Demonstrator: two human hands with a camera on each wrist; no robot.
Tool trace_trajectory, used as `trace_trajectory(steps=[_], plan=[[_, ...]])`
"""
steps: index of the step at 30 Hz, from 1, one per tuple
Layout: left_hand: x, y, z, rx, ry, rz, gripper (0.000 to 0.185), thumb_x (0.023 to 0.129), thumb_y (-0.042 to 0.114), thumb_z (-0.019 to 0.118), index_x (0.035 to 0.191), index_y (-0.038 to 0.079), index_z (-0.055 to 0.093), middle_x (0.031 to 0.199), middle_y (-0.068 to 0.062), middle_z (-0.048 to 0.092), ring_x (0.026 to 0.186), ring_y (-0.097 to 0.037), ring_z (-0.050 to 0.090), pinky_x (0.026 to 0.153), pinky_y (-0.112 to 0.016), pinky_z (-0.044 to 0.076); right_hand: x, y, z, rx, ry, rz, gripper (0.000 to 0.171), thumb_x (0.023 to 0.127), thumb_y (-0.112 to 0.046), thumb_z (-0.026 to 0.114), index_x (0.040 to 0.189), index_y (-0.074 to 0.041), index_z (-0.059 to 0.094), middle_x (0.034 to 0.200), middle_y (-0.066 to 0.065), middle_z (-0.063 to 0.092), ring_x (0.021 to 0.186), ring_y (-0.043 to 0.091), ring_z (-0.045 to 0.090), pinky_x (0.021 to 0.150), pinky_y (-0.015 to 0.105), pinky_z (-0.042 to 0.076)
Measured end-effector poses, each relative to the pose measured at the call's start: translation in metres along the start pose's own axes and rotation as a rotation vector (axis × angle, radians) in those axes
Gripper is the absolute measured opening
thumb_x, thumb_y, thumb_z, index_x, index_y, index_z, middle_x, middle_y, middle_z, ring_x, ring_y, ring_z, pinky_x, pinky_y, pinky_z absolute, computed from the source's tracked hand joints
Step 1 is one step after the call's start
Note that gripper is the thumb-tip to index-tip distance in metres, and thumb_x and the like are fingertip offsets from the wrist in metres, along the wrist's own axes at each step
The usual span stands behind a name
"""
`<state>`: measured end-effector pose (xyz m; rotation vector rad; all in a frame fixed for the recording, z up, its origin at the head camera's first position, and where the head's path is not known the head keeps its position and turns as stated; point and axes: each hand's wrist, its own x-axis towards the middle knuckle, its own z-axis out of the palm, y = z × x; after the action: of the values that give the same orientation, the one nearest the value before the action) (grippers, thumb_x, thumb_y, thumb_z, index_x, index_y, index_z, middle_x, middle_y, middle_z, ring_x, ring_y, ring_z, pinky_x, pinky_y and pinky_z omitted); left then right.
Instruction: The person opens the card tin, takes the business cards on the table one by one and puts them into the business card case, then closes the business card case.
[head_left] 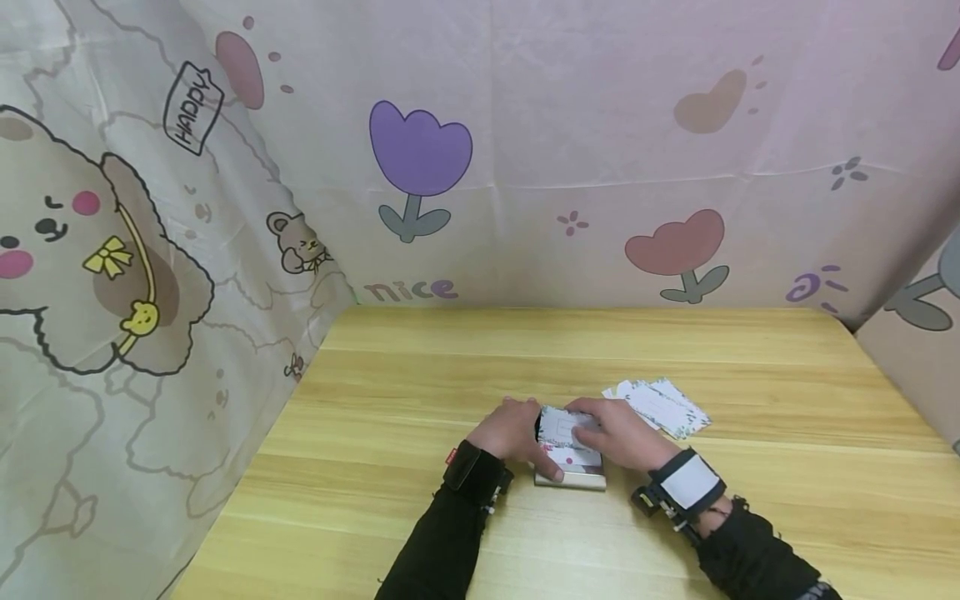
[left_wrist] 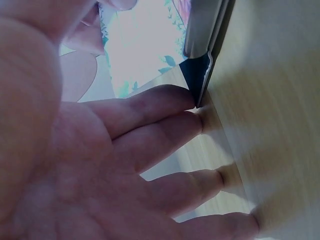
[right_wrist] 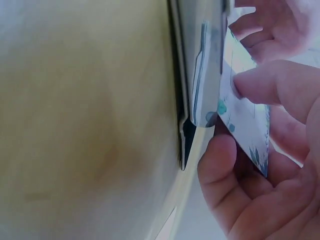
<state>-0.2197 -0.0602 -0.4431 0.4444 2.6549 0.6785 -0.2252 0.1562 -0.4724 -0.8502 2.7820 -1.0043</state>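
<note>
In the head view a flat metal card case [head_left: 570, 482] lies on the wooden table between my hands, its silver edge towards me. My left hand [head_left: 512, 429] holds its left side, the thumb at the near edge. In the left wrist view the fingers [left_wrist: 165, 145] spread down to the tabletop, one fingertip touching the case's corner. My right hand [head_left: 626, 433] pinches a white card [right_wrist: 245, 115] printed with green leaves, thumb on its face and fingers behind. The card sits tilted at the case [right_wrist: 202, 65]; how much of it is inside is hidden.
Several white leaf-bordered cards [head_left: 663, 406] lie loosely overlapped on the table [head_left: 420, 367], behind and right of my right hand. A printed cloth [head_left: 540, 108] hangs along the table's back edge and sides.
</note>
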Motion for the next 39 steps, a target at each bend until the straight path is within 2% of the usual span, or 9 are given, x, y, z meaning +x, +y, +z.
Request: trace_trajectory(steps=[8, 14, 17, 20, 27, 32, 35, 39], plan=[[0.0, -0.0002, -0.0002, 0.025, 0.002, 0.024, 0.074, 0.062, 0.038, 0.102, 0.118, 0.008, 0.064, 0.09, 0.002, 0.057, 0.085, -0.018, 0.05, 0.068, -0.03, 0.046, -0.0008, 0.0008, -0.004, 0.008, -0.027, -0.052, 0.032, 0.097, -0.012, 0.069, 0.128, -0.005, 0.07, 0.121, 0.01, 0.073, 0.096, 0.012, 0.063, 0.08, 0.033, 0.054], [-0.0006, -0.0002, 0.0004, 0.035, 0.004, 0.007, 0.096, 0.062, 0.04, 0.101, 0.139, 0.001, 0.058, 0.102, -0.003, 0.063, 0.09, -0.02, 0.053, 0.075, -0.033, 0.049, -0.0012, 0.0024, -0.0027, 0.024, -0.046, -0.063, 0.032, 0.1, -0.014, 0.066, 0.13, -0.006, 0.068, 0.122, 0.009, 0.072, 0.096, 0.011, 0.063, 0.079, 0.032, 0.053], [-0.0007, -0.0003, 0.0006, 0.036, 0.007, 0.001, 0.1, 0.062, 0.04, 0.101, 0.142, 0.0, 0.055, 0.102, -0.004, 0.064, 0.09, -0.02, 0.053, 0.075, -0.033, 0.05, -0.0016, 0.0025, -0.0018, 0.025, -0.044, -0.061, 0.03, 0.101, -0.013, 0.064, 0.13, -0.007, 0.068, 0.12, 0.007, 0.072, 0.092, 0.01, 0.062, 0.076, 0.029, 0.051], [-0.0003, -0.0003, 0.0007, 0.029, 0.007, -0.001, 0.095, 0.062, 0.039, 0.102, 0.137, 0.001, 0.057, 0.097, -0.003, 0.062, 0.087, -0.02, 0.052, 0.072, -0.033, 0.049, -0.0019, 0.0023, -0.002, 0.045, -0.047, -0.059, 0.03, 0.101, -0.013, 0.063, 0.13, -0.008, 0.068, 0.116, 0.005, 0.072, 0.088, 0.008, 0.061, 0.073, 0.027, 0.05], [0.001, 0.0001, 0.0002, 0.034, 0.007, 0.0, 0.088, 0.062, 0.039, 0.102, 0.131, 0.003, 0.06, 0.095, -0.002, 0.061, 0.088, -0.02, 0.052, 0.07, -0.032, 0.048, -0.0033, 0.0039, -0.0032, 0.07, -0.053, -0.048, 0.028, 0.102, -0.014, 0.063, 0.129, -0.009, 0.068, 0.114, 0.0, 0.071, 0.091, 0.009, 0.061, 0.077, 0.029, 0.051], [0.0007, -0.0001, 0.0, 0.023, 0.008, 0.003, 0.08, 0.061, 0.038, 0.102, 0.122, 0.006, 0.061, 0.09, -0.001, 0.057, 0.084, -0.019, 0.05, 0.066, -0.03, 0.045, -0.0022, 0.0027, -0.0035, 0.076, -0.077, -0.058, 0.024, 0.099, -0.017, 0.069, 0.121, -0.008, 0.071, 0.103, -0.004, 0.071, 0.084, 0.006, 0.06, 0.072, 0.027, 0.051], [0.0, 0.0001, -0.0003, 0.022, 0.009, 0.004, 0.079, 0.061, 0.039, 0.102, 0.121, 0.006, 0.061, 0.091, -0.001, 0.057, 0.085, -0.019, 0.05, 0.066, -0.03, 0.045, -0.0016, 0.0016, -0.0032, 0.082, -0.105, -0.041, 0.02, 0.097, -0.02, 0.073, 0.115, -0.011, 0.074, 0.097, -0.007, 0.069, 0.08, 0.006, 0.059, 0.068, 0.025, 0.05], [-0.0005, 0.0, -0.0007, 0.018, 0.003, -0.007, 0.081, 0.062, 0.04, 0.101, 0.125, 0.007, 0.061, 0.094, -0.002, 0.058, 0.086, -0.019, 0.051, 0.066, -0.031, 0.047, -0.0011, 0.0004, -0.0028, 0.09, -0.131, -0.033, 0.017, 0.096, -0.019, 0.075, 0.112, -0.013, 0.074, 0.098, -0.006, 0.07, 0.08, 0.008, 0.06, 0.068, 0.026, 0.051]])
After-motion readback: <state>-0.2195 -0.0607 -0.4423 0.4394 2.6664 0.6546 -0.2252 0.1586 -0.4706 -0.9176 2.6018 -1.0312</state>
